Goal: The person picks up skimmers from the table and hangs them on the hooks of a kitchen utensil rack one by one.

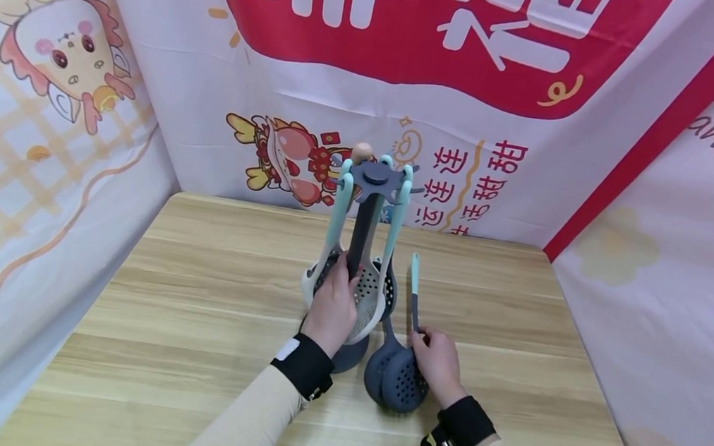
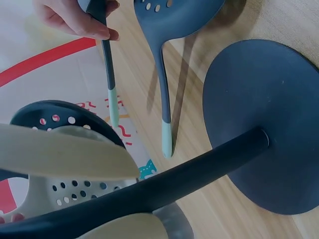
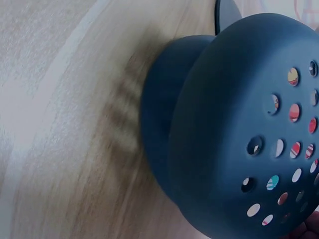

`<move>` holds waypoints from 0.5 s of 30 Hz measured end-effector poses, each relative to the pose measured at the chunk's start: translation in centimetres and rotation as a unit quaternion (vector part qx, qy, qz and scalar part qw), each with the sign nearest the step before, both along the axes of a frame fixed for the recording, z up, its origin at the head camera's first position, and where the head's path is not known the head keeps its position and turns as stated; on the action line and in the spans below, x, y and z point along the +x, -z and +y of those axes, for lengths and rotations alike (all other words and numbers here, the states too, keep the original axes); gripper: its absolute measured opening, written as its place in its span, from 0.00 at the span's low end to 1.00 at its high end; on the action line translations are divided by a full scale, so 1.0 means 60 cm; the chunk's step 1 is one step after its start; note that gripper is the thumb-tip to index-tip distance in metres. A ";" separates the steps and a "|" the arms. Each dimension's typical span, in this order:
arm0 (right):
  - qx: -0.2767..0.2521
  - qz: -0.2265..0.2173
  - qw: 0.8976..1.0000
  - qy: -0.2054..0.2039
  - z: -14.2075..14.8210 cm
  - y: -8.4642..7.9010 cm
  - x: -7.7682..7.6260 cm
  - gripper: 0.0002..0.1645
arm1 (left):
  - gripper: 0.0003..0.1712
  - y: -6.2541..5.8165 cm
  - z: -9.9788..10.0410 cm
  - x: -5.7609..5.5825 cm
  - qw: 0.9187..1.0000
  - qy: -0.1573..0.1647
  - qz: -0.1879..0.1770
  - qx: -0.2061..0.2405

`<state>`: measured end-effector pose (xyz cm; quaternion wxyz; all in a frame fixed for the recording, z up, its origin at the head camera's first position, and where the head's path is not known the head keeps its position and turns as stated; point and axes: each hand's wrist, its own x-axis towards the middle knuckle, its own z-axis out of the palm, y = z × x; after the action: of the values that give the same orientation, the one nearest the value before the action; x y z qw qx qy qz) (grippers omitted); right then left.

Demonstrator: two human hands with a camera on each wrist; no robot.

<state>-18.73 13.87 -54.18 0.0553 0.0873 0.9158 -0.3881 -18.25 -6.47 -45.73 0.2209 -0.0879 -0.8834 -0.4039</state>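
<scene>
My left hand (image 1: 332, 309) grips the dark upright pole of a utensil stand (image 1: 364, 234) near the middle of the table. Pale-green-handled utensils, including a light grey strainer spoon (image 1: 368, 298), hang from its top. The round base (image 2: 249, 89) shows in the left wrist view. My right hand (image 1: 437, 361) pinches the neck of a dark skimmer (image 1: 405, 386), whose holed bowl fills much of the right wrist view and whose mint handle end points away. A second dark utensil (image 2: 177, 20), with holes visible, lies beside and partly beneath it.
The wooden table (image 1: 193, 350) carries the stand and loose utensils. A printed cloth (image 1: 343, 94) hangs along the back edge, and more patterned cloth (image 1: 61, 176) covers the left side. White cloth (image 1: 659, 334) borders the right.
</scene>
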 end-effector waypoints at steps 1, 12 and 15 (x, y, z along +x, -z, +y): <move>-0.001 0.000 1.000 0.000 0.000 -0.002 0.001 0.19 | 0.24 -0.001 -0.001 0.001 1.000 0.002 -0.007 -0.001; -0.022 0.041 0.999 0.003 -0.007 -0.027 0.017 0.20 | 0.21 -0.006 -0.012 0.001 0.999 0.003 0.030 -0.019; -0.031 0.050 0.998 0.005 -0.011 -0.033 0.022 0.20 | 0.19 -0.007 -0.017 0.001 0.999 0.006 0.048 -0.016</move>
<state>-17.44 13.23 -52.21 0.0103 0.0701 0.9045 -0.4206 -18.21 -7.48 -45.29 0.2594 -0.1164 -0.8775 -0.3862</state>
